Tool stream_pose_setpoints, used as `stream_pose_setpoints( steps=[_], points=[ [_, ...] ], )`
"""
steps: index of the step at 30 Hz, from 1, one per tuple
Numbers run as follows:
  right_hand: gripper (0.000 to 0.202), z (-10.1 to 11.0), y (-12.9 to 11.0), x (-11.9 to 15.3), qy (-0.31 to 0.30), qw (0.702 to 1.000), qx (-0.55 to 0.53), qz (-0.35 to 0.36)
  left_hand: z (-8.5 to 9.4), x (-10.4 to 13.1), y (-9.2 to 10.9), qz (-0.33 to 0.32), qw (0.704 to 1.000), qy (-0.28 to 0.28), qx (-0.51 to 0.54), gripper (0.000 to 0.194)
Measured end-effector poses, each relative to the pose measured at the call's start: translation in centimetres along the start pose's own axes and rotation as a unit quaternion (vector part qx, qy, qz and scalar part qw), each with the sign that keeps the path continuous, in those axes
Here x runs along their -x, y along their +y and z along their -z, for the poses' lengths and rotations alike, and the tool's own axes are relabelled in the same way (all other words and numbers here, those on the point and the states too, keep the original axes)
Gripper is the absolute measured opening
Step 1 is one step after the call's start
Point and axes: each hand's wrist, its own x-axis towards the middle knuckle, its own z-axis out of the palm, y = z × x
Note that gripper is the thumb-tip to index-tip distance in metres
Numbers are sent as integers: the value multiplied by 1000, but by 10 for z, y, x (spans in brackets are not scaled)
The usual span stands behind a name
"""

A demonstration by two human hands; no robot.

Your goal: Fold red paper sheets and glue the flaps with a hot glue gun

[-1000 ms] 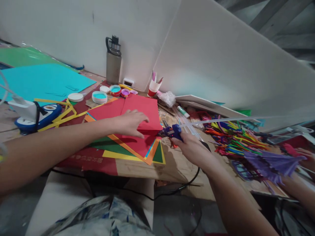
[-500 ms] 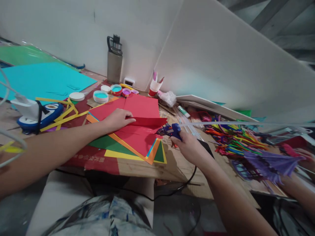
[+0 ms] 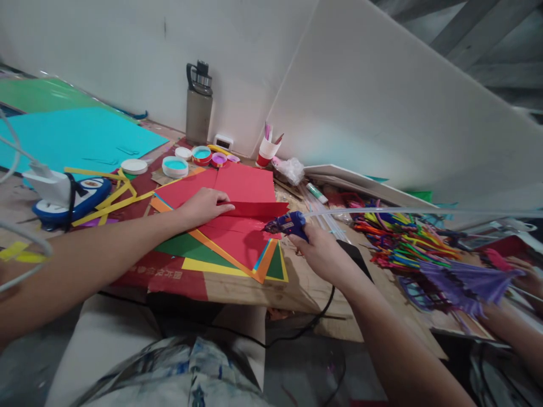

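Observation:
My left hand (image 3: 206, 206) is closed on a raised flap of red paper (image 3: 261, 210), thumb on the near side. Beneath it lies a larger red sheet (image 3: 246, 243), over orange, blue, green and yellow sheets. A blue hot glue gun (image 3: 292, 223) sits in my right hand (image 3: 320, 249), fingers wrapped round its handle. Its nozzle points left, close to the red sheet just below the flap; whether it touches is too small to tell. A long clear glue stick (image 3: 360, 212) sticks out of the gun's back end to the right.
Behind the papers stand paint tubs (image 3: 175, 166), a water bottle (image 3: 199, 107) and a paper cup of pens (image 3: 268, 150). Colourful pipe cleaners (image 3: 403, 237) are heaped at right, near another person's hand (image 3: 526, 277) holding a purple piece. A power strip (image 3: 72, 200) and cables lie left.
The glue gun in my right hand has moved slightly left along the red sheet below the flap. My left hand keeps its hold on the flap.

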Motion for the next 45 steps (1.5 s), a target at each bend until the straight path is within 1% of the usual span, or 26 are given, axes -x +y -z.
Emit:
stream_pose_setpoints(
  steps=[4, 9, 12, 17, 23, 29, 33, 36, 40, 42, 45],
  points=[
    [25, 5, 10, 1, -2, 1000, 20, -7, 1, 1, 1, 3, 1000, -1, 1, 37],
    [28, 8, 23, 6, -12, 998, 41, -46, 0, 1, 1, 6, 1000, -2, 19, 37],
    [28, 9, 25, 8, -7, 999, 44, -31, 0, 1, 0, -2, 1000, 1, 12, 38],
    [27, 8, 24, 4, -3, 998, 58, -27, 1, 1, 1, -3, 1000, 1, 1, 38],
    [28, 1, 24, -10, 14, 997, 66, -38, -1, 0, -2, -4, 1000, 1, 10, 38],
    [25, -8, 24, -23, 44, 999, 16, -19, -2, 0, -4, -2, 1000, 4, 8, 40],
    [26, -9, 22, -22, 37, 998, 27, -31, -1, -1, -3, -4, 1000, 7, 7, 40],
    [25, -10, 21, -21, 28, 999, 16, -17, -1, -1, -3, -1, 1000, 6, 6, 39],
    [26, -14, 19, -26, 44, 999, 16, -13, 0, -1, -1, 0, 1000, 6, 6, 38],
    [24, -16, 15, -25, 47, 999, 1, -4, 1, 0, 0, 6, 1000, 3, 6, 38],
    [22, -15, 6, -16, 27, 998, -45, 19, 3, 1, 3, 17, 1000, -3, 8, 38]
  ],
)
